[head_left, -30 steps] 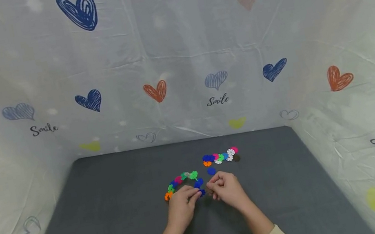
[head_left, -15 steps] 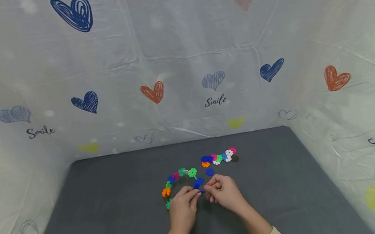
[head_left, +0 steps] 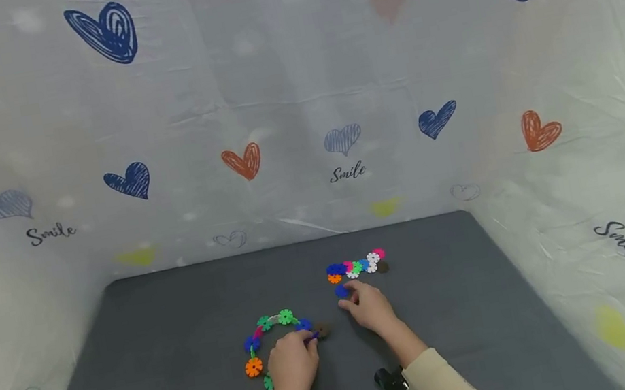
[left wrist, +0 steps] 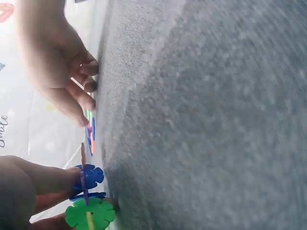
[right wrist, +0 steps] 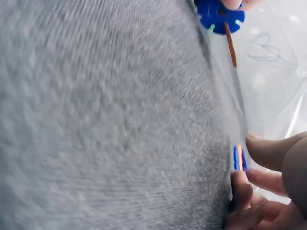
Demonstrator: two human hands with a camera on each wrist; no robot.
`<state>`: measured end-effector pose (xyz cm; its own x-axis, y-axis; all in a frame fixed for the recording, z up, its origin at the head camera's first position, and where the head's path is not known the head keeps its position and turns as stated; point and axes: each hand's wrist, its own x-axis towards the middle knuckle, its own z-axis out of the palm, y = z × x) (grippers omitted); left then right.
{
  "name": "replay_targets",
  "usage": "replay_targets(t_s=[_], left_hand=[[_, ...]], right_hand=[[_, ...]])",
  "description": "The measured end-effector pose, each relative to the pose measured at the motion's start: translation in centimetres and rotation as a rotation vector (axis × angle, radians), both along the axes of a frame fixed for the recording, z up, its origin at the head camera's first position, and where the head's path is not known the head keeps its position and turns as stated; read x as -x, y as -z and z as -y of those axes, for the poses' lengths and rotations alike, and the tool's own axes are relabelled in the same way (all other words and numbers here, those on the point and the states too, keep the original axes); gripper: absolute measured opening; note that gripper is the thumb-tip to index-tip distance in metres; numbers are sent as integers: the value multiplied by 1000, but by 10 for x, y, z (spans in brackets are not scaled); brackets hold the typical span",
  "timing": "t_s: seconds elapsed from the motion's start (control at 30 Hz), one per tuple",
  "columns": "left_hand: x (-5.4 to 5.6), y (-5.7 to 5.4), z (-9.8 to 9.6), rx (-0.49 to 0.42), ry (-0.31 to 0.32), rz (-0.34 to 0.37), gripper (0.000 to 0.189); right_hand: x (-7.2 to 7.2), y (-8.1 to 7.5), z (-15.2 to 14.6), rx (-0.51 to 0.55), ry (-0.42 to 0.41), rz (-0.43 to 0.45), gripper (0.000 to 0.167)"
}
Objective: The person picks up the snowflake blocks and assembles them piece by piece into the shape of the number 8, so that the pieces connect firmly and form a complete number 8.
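My left hand pinches a blue snowflake disc at the end of a curved chain of linked discs. A brown disc sticks out edge-on from that blue piece in both wrist views. The chain arcs behind my left hand through green, blue and pink discs to an orange disc; part of it is hidden by the hand. My right hand is at a loose blue disc, thumb and fingers apart. Whether its fingertips touch that disc, I cannot tell.
A row of loose discs in several colours lies behind my right hand, with a white disc and a dark brown disc at its right end. The dark grey table meets a heart-printed curtain at the back.
My right hand has left the chain's end and moved toward the loose blue disc. The brown disc now sits on the chain's end. The head view has shifted slightly.
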<state>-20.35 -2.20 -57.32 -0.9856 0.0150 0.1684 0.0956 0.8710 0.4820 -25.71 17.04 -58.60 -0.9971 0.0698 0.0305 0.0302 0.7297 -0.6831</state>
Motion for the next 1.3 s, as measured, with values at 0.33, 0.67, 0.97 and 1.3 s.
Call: replay_targets(t_s=[0.33, 0.67, 0.97, 1.3], left_hand=[[4, -1, 6, 31, 5, -4, 18], [9, 6, 3, 33, -8, 92, 44], [16, 5, 12, 32, 11, 228, 47], [15, -4, 13, -121, 10, 155, 34]], right_hand=[[4, 1, 8, -105, 38, 14, 21], [3, 3, 8, -155, 57, 93, 31], [-21, 0, 22, -26, -123, 33, 20], [-43, -1, 31, 4, -139, -125, 12]])
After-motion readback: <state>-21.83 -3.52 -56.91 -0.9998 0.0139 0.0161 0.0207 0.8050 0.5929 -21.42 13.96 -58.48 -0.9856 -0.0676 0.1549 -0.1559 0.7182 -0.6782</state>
